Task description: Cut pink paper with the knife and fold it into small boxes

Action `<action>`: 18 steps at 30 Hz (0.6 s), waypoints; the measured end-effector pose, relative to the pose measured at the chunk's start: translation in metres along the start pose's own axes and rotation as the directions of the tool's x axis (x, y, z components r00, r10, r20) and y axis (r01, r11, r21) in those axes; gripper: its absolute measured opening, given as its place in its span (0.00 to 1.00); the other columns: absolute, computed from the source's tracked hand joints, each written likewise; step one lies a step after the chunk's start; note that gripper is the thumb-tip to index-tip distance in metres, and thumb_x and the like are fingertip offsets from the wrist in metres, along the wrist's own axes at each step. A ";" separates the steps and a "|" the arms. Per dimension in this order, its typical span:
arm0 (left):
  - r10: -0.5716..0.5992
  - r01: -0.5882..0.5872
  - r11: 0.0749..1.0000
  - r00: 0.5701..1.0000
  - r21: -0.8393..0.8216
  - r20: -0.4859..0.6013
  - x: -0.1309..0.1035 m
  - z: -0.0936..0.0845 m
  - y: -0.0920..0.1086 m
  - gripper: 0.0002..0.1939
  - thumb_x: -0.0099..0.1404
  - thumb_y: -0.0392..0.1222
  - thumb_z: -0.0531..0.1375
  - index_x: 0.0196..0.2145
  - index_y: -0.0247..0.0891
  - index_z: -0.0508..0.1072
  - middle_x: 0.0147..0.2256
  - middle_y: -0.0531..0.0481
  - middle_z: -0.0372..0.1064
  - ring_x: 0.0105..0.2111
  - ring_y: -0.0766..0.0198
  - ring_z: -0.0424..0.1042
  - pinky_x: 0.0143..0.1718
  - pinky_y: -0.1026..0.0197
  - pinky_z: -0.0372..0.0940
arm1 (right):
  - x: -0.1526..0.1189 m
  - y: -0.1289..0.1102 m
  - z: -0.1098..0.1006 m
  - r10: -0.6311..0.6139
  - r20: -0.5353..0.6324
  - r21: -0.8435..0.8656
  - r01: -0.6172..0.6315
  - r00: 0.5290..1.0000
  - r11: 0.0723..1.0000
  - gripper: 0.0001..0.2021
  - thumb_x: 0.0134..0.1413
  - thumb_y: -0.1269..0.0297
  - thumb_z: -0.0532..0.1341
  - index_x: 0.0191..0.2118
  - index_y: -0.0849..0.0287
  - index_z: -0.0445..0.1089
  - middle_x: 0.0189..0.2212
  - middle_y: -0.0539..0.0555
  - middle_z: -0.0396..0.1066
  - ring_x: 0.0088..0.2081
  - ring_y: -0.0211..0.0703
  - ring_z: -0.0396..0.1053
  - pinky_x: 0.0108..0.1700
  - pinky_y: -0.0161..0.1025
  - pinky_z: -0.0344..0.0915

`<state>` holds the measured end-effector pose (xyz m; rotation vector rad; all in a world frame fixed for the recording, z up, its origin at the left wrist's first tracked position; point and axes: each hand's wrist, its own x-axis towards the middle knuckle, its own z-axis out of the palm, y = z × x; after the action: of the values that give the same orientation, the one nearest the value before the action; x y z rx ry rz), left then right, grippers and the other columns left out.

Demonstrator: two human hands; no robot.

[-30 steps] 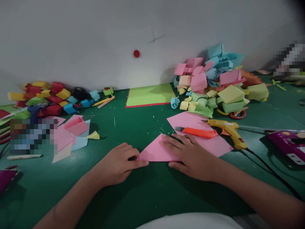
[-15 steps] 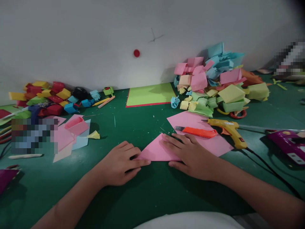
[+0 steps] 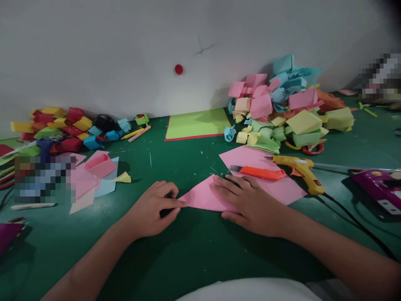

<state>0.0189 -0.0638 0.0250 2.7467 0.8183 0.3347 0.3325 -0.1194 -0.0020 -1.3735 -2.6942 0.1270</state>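
A pink sheet of paper (image 3: 203,195), folded into a triangle, lies on the green table in front of me. My right hand (image 3: 250,202) rests flat across its right half, fingers stretched out and pressing it down. At the paper's left corner, my left hand (image 3: 156,209) pinches the tip between fingers and thumb. The corner itself is partly covered by those fingers. Just beyond my right hand, an orange utility knife (image 3: 261,173) lies on more pink paper (image 3: 290,192).
A yellow glue gun (image 3: 300,169) with a black cord lies right of the knife. Folded paper pieces are heaped at back right (image 3: 263,106) and back left (image 3: 72,129). A lime green sheet (image 3: 197,124) lies by the wall. A purple power strip (image 3: 377,188) is far right.
My left hand has drawn back slightly to the left, its fingers now closed at the paper's tip, and the lower left edge is lifted a little. My right hand has stayed put.
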 end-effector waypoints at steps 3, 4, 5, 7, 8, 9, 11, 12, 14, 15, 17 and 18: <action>0.003 -0.003 1.000 1.000 0.008 -0.008 -0.002 -0.004 -0.006 0.14 0.69 0.35 0.55 0.41 0.45 0.81 0.39 0.48 0.67 0.37 0.62 0.66 0.40 0.58 0.60 | 0.000 0.000 0.000 0.000 0.008 0.001 0.000 1.000 1.000 0.31 0.70 0.51 0.50 0.73 0.57 0.49 0.72 0.59 0.49 0.66 0.65 0.55 0.63 0.66 0.54; 0.007 -0.007 1.000 1.000 0.009 0.001 -0.003 -0.006 -0.008 0.14 0.68 0.35 0.56 0.40 0.44 0.82 0.39 0.48 0.67 0.37 0.62 0.66 0.40 0.58 0.60 | 0.000 0.000 0.000 -0.001 0.010 0.003 0.001 1.000 1.000 0.32 0.70 0.50 0.50 0.73 0.57 0.49 0.72 0.59 0.49 0.66 0.65 0.55 0.62 0.66 0.54; 0.010 -0.010 1.000 1.000 0.010 0.015 -0.004 -0.008 -0.009 0.13 0.68 0.35 0.56 0.39 0.44 0.82 0.39 0.48 0.67 0.37 0.63 0.66 0.40 0.58 0.60 | 0.000 0.001 0.000 -0.002 0.012 0.004 0.002 1.000 1.000 0.32 0.70 0.50 0.50 0.73 0.57 0.48 0.72 0.58 0.48 0.66 0.65 0.55 0.62 0.66 0.53; 0.007 -0.008 1.000 0.999 0.012 0.049 -0.005 -0.011 -0.010 0.13 0.69 0.36 0.56 0.39 0.44 0.82 0.39 0.48 0.67 0.37 0.62 0.66 0.40 0.58 0.60 | 0.000 0.001 0.001 -0.001 0.009 0.006 0.001 1.000 1.000 0.31 0.70 0.50 0.49 0.73 0.56 0.49 0.72 0.58 0.48 0.66 0.65 0.54 0.62 0.66 0.53; 0.002 -0.002 1.000 0.998 0.012 0.065 -0.006 -0.013 -0.010 0.14 0.70 0.37 0.55 0.40 0.45 0.81 0.39 0.48 0.67 0.38 0.62 0.66 0.41 0.58 0.60 | 0.000 0.001 0.001 -0.001 0.006 0.008 0.001 1.000 1.000 0.31 0.70 0.50 0.49 0.73 0.56 0.49 0.72 0.58 0.49 0.66 0.65 0.55 0.62 0.66 0.53; -0.004 0.003 1.000 0.997 0.013 0.083 -0.006 -0.014 -0.011 0.14 0.70 0.37 0.55 0.41 0.45 0.81 0.39 0.48 0.67 0.38 0.62 0.66 0.41 0.58 0.60 | -0.001 0.001 0.001 -0.001 0.004 0.009 0.001 1.000 1.000 0.31 0.70 0.50 0.49 0.73 0.56 0.49 0.72 0.58 0.49 0.66 0.65 0.55 0.62 0.65 0.53; -0.022 0.021 1.000 0.992 0.014 0.122 -0.008 -0.016 -0.012 0.14 0.70 0.37 0.55 0.43 0.47 0.81 0.41 0.49 0.67 0.39 0.62 0.66 0.43 0.58 0.60 | -0.001 0.000 0.001 0.002 0.001 0.008 -0.002 1.000 1.000 0.31 0.70 0.50 0.49 0.73 0.55 0.48 0.72 0.58 0.49 0.66 0.65 0.55 0.62 0.66 0.53; -0.034 0.032 0.999 0.990 0.014 0.140 -0.008 -0.017 -0.012 0.14 0.71 0.38 0.55 0.44 0.48 0.81 0.41 0.49 0.67 0.40 0.62 0.66 0.43 0.58 0.60 | -0.001 0.000 0.001 0.006 0.002 0.007 -0.006 1.000 1.000 0.31 0.70 0.50 0.49 0.73 0.55 0.48 0.72 0.57 0.49 0.66 0.65 0.55 0.62 0.66 0.54; -0.052 0.050 0.999 0.985 0.015 0.167 -0.009 -0.017 -0.013 0.14 0.71 0.38 0.55 0.45 0.49 0.80 0.42 0.49 0.67 0.41 0.62 0.66 0.44 0.58 0.61 | -0.001 -0.001 0.000 0.021 0.011 0.002 -0.021 1.000 1.000 0.31 0.70 0.50 0.49 0.73 0.55 0.47 0.73 0.56 0.47 0.66 0.66 0.54 0.62 0.67 0.54; -0.056 0.055 0.998 0.983 0.013 0.174 -0.010 -0.017 -0.014 0.14 0.72 0.38 0.55 0.45 0.49 0.80 0.42 0.49 0.67 0.41 0.62 0.67 0.44 0.58 0.61 | -0.001 -0.002 0.000 0.029 0.018 -0.001 -0.029 0.999 1.000 0.31 0.70 0.50 0.49 0.73 0.55 0.47 0.73 0.55 0.46 0.66 0.67 0.54 0.61 0.68 0.54; -0.060 0.060 0.998 0.982 0.006 0.177 -0.010 -0.016 -0.014 0.15 0.72 0.39 0.55 0.46 0.49 0.80 0.43 0.48 0.67 0.42 0.61 0.67 0.44 0.59 0.62 | -0.001 -0.002 0.000 0.042 0.027 -0.006 -0.041 0.999 0.999 0.31 0.70 0.50 0.50 0.73 0.55 0.48 0.73 0.55 0.46 0.66 0.68 0.54 0.61 0.68 0.54; -0.060 0.061 0.998 0.983 0.001 0.175 -0.011 -0.015 -0.015 0.15 0.72 0.39 0.55 0.46 0.49 0.80 0.43 0.48 0.68 0.42 0.62 0.68 0.43 0.60 0.62 | -0.001 -0.003 0.000 0.045 0.030 -0.008 -0.044 0.999 0.999 0.31 0.70 0.50 0.50 0.73 0.54 0.48 0.73 0.54 0.46 0.66 0.69 0.54 0.61 0.68 0.54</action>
<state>-0.0016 -0.0553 0.0330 2.6929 0.8507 0.0815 0.3310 -0.1217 -0.0013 -1.4459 -2.6920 0.1423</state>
